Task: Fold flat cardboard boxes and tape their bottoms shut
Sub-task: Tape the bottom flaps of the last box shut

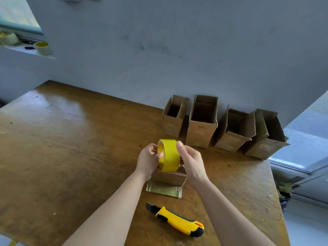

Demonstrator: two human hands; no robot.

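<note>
Left hand (148,162) grips the yellow tape roll (169,155) at its side; right hand (191,162) holds its outer face, thumb on top. The cardboard box (168,177) lies just beneath the roll, at its 6 o'clock. Step in hand: taping. The next move probably calls for freeing the tape end. The utility knife (175,219) lies at the box's 6 o'clock.

Table (71,139): wood, brown varnish, glossy where light falls, scratched and worn.
Tape (170,155): yellow plastic film, smooth, glossy.
Boxes (201,134): brown cardboard, matt, a little creased.
Near box (168,176): matt cardboard; its front flap lies under glossy, wrinkled tape.
Knife (179,221): yellow and black plastic, smooth; blade of dark metal.
Wall (177,41): painted, matt, stained.
</note>
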